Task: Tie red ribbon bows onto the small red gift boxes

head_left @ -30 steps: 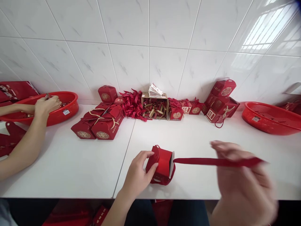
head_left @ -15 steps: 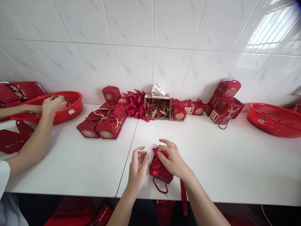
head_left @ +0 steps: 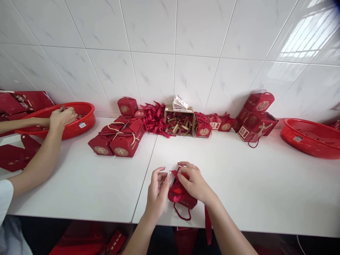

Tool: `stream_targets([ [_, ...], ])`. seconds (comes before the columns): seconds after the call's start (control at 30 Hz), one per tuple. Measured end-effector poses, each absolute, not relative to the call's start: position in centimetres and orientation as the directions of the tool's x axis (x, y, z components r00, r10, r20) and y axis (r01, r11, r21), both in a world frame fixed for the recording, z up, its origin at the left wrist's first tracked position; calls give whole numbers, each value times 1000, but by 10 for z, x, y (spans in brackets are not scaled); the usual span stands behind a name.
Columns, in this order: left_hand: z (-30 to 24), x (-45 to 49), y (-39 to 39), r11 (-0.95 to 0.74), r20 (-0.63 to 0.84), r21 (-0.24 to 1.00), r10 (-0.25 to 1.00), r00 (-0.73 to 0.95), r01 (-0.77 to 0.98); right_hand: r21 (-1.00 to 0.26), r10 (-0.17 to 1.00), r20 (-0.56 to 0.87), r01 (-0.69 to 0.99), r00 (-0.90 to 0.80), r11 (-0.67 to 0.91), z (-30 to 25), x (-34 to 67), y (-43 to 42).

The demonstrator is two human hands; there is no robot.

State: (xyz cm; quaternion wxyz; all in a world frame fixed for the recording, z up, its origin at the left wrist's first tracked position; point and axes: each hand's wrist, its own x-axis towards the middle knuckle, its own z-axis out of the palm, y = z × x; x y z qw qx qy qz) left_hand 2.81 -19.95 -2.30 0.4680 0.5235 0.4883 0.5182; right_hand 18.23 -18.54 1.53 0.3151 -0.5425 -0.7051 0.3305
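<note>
A small red gift box (head_left: 190, 202) with a twisted cord handle (head_left: 182, 216) lies in front of me near the table's front edge. Red ribbon (head_left: 177, 195) is looped over it, and a long tail (head_left: 208, 226) hangs past the edge beneath my right forearm. My right hand (head_left: 195, 180) rests over the box's top, thumb and fingers closed on the ribbon. Left of the box, my left hand (head_left: 157, 189) has curled fingers, with thumb and a fingertip meeting at the ribbon's short end. My right hand hides part of the box.
Red boxes with rope handles (head_left: 123, 147) stand left, beside a ribbon bunch (head_left: 155, 119). Behind are an open carton of ribbon pieces (head_left: 195, 131) and stacked boxes (head_left: 256, 117). Red baskets (head_left: 309, 145) flank both sides; a co-worker's hand (head_left: 62, 117) is over the left one.
My left fingers have closed in at the ribbon's short end, which now sticks out leftward. My right fingers have drawn together over the box. The view has shifted slightly.
</note>
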Motion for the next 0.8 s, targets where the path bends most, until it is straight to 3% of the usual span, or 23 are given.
stream_targets([
  [0.43,-19,28,-203,-87,88,993,996,-9,78,-807,976,77,562,-205,182,21,182,-189],
  [0.8,-13,28,-212,-127,113,983,988,107,133,-770,949,63,590,-309,243,28,185,-189],
])
